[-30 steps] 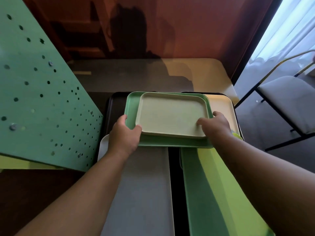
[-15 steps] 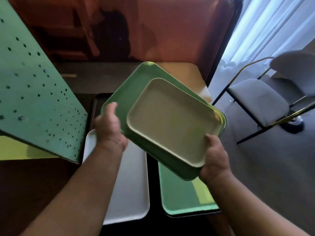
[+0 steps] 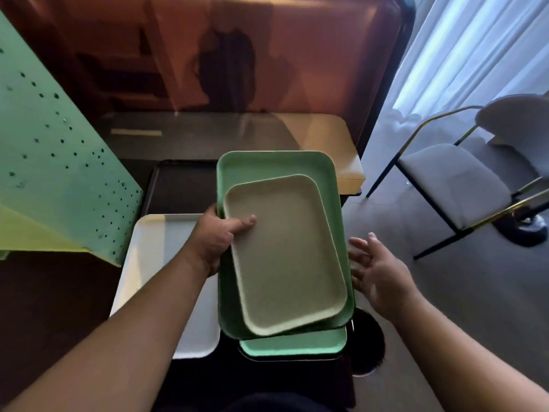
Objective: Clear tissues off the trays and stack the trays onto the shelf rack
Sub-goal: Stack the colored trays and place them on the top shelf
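A beige tray [image 3: 285, 257] lies inside a larger green tray [image 3: 276, 168], both lengthwise away from me. My left hand [image 3: 217, 236] grips their left edge, thumb pressed on the beige tray. My right hand [image 3: 377, 272] is off the trays, fingers spread, just beside the green tray's right edge. Under the pair a second green tray [image 3: 294, 344] rests on the table. A white tray [image 3: 154, 263] lies to its left and a black tray [image 3: 181, 185] behind that. No tissues are visible.
A green perforated panel [image 3: 59, 173] slants in at the left. A glossy tabletop [image 3: 326, 135] stands beyond the trays, with a brown padded wall behind. A grey chair [image 3: 454, 185] with a gold and black frame stands on the carpet at the right.
The two stacked trays have turned from tilted crosswise to lengthwise and come lower over the second green tray. My right hand has let go of them; the left still holds.
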`<action>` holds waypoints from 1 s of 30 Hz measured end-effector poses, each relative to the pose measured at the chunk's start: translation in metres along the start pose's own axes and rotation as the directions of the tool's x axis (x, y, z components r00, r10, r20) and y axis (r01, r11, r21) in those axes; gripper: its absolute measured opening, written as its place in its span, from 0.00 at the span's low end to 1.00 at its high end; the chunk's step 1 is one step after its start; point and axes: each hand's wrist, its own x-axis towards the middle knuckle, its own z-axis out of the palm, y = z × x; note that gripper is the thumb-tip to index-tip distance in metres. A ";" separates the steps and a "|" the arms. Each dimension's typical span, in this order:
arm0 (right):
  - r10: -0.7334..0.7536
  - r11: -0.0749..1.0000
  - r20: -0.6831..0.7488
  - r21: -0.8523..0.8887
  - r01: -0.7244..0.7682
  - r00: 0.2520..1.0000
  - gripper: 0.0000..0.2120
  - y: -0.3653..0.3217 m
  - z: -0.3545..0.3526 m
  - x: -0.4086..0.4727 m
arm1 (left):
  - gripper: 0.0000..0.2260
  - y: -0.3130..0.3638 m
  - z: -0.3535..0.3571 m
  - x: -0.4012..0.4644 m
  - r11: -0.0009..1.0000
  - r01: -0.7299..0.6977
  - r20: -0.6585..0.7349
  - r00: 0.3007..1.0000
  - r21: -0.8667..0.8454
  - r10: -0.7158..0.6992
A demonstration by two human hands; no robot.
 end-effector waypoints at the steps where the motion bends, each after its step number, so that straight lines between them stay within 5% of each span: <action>1: 0.037 0.990 0.045 -0.140 -0.030 0.998 0.23 -0.004 -0.003 0.005 | 0.13 -0.006 0.004 -0.003 0.999 0.007 0.018 1.000 0.054 -0.008; 8: -0.005 0.913 0.066 -0.408 0.032 0.998 0.11 0.018 -0.006 0.012 | 0.19 -0.066 0.024 -0.016 0.992 0.092 -0.089 0.992 0.089 -0.084; 13: 0.067 0.923 0.121 -0.385 -0.015 0.990 0.07 0.037 -0.011 0.017 | 0.27 -0.081 0.014 -0.017 0.973 0.103 -0.124 0.989 0.208 -0.079; 20: 0.068 0.949 0.153 -0.313 -0.017 0.986 0.17 0.051 -0.007 0.031 | 0.20 -0.094 0.013 -0.010 0.839 0.111 -0.341 0.936 0.532 0.092; 24: 0.086 0.919 0.140 -0.394 -0.025 0.986 0.16 0.053 -0.008 0.035 | 0.27 -0.101 0.013 0.003 0.800 0.142 -0.291 0.956 0.582 0.042; 30: -0.048 0.556 0.121 -0.821 0.127 0.992 0.12 0.055 0.000 0.044 | 0.31 -0.108 0.013 0.012 0.796 0.231 -0.282 0.956 0.560 -0.079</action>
